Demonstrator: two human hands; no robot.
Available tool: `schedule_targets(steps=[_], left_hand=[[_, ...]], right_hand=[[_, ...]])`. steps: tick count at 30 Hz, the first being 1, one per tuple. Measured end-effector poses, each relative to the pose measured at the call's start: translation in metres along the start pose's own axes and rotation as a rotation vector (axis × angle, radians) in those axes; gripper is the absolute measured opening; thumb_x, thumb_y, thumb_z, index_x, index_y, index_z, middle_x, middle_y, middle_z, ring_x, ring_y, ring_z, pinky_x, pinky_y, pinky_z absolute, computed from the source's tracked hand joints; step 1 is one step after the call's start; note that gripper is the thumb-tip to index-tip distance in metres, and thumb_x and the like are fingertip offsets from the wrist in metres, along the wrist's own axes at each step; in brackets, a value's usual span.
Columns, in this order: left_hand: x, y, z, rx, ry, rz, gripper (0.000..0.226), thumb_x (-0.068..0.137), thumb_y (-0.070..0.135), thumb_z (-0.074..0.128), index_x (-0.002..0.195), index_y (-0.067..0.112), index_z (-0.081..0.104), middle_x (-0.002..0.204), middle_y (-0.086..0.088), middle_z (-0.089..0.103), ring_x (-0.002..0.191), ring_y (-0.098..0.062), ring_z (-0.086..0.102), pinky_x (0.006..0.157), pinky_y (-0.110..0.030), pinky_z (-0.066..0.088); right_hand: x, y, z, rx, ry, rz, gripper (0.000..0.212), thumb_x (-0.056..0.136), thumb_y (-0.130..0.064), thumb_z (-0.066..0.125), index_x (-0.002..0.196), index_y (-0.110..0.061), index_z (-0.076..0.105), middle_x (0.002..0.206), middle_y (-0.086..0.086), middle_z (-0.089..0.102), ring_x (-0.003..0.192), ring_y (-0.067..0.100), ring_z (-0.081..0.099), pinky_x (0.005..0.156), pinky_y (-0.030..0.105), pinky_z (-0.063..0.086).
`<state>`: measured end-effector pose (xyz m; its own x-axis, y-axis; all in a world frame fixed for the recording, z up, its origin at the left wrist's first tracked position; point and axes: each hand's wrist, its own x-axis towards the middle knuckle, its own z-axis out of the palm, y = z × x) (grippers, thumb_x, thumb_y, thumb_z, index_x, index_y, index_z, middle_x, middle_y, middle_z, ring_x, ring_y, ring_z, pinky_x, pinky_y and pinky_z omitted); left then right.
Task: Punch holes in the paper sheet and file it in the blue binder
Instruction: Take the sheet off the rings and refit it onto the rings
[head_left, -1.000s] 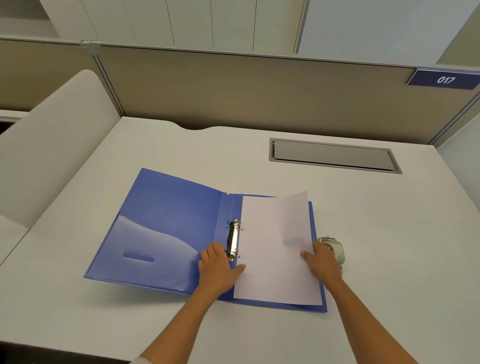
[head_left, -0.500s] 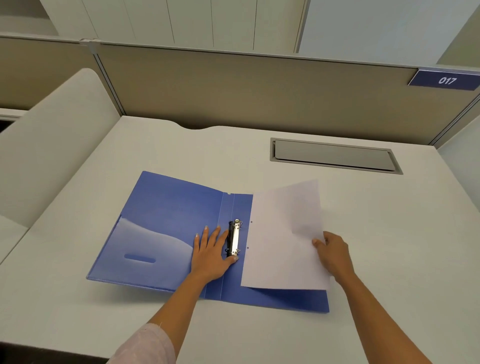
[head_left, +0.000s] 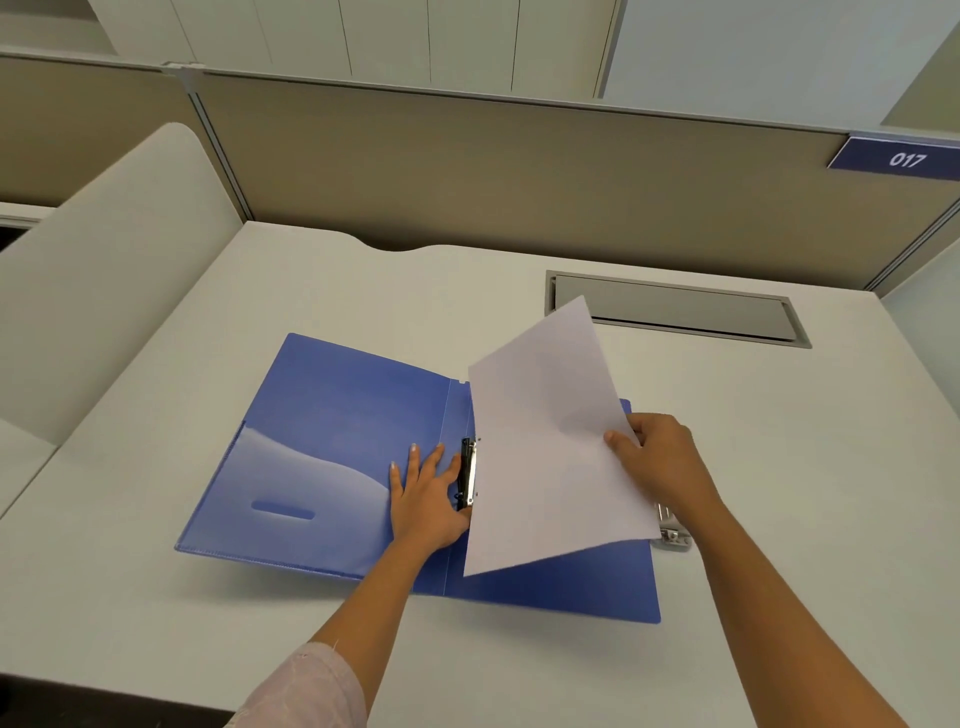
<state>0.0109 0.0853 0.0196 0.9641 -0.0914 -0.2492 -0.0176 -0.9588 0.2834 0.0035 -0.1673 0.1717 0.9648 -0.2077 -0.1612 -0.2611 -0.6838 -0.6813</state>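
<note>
The right hand (head_left: 660, 457) pinches the paper sheet (head_left: 550, 447) at its 3 o'clock edge, tilted over the open blue binder (head_left: 332, 447). The left hand (head_left: 426, 499) lies flat, fingers straight, at the sheet's 9 o'clock.

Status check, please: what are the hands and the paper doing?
Left hand flat on blue binder, beside ring clip. Right hand pinches paper sheet, tilted, left edge at the clip. Hole punch right of binder, clear.
</note>
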Motion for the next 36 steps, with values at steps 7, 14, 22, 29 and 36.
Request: schedule_targets(steps=[7, 14, 22, 29, 36], left_hand=[[0.000, 0.000, 0.000, 0.020, -0.009, 0.003, 0.079, 0.087, 0.058, 0.050, 0.152, 0.032, 0.012, 0.162, 0.003, 0.002, 0.147, -0.028, -0.012, 0.115, -0.052, -0.011], [-0.001, 0.000, -0.001, 0.006, -0.001, 0.006, 0.078, 0.088, 0.058, 0.049, 0.152, 0.032, 0.013, 0.162, 0.003, 0.003, 0.148, -0.027, -0.012, 0.115, -0.051, -0.011], [-0.002, 0.000, -0.003, 0.001, -0.002, 0.007, 0.079, 0.088, 0.058, 0.049, 0.152, 0.032, 0.013, 0.162, 0.002, 0.003, 0.148, -0.028, -0.012, 0.115, -0.051, -0.011], [-0.001, 0.000, -0.002, -0.006, -0.011, 0.011, 0.084, 0.085, 0.061, 0.052, 0.152, 0.032, 0.011, 0.162, 0.002, 0.003, 0.148, -0.028, -0.012, 0.115, -0.052, -0.012], [-0.002, -0.001, -0.003, -0.012, -0.011, 0.012, 0.086, 0.084, 0.064, 0.052, 0.152, 0.031, 0.011, 0.162, 0.003, 0.004, 0.147, -0.027, -0.013, 0.115, -0.052, -0.012]], right_hand=[[0.002, -0.013, 0.009, -0.095, 0.010, -0.059, 0.025, 0.092, -0.019, 0.055, 0.094, 0.003, 0.068, 0.084, 0.022, 0.068, 0.076, 0.035, 0.063, 0.063, 0.036, 0.049], [0.002, -0.022, 0.015, -0.115, 0.042, -0.090, 0.025, 0.093, -0.016, 0.052, 0.094, 0.004, 0.067, 0.082, 0.022, 0.067, 0.069, 0.033, 0.060, 0.062, 0.034, 0.048], [-0.001, -0.027, 0.015, -0.157, 0.059, -0.088, 0.025, 0.093, -0.015, 0.049, 0.094, 0.002, 0.067, 0.077, 0.018, 0.066, 0.058, 0.024, 0.052, 0.054, 0.029, 0.042], [-0.006, -0.034, 0.011, -0.176, 0.056, -0.096, 0.024, 0.093, -0.012, 0.047, 0.097, 0.001, 0.067, 0.077, 0.016, 0.066, 0.058, 0.023, 0.053, 0.052, 0.029, 0.041], [-0.009, -0.035, 0.011, -0.191, 0.064, -0.100, 0.025, 0.089, -0.010, 0.046, 0.089, 0.006, 0.065, 0.074, 0.023, 0.063, 0.054, 0.023, 0.045, 0.051, 0.030, 0.034]])
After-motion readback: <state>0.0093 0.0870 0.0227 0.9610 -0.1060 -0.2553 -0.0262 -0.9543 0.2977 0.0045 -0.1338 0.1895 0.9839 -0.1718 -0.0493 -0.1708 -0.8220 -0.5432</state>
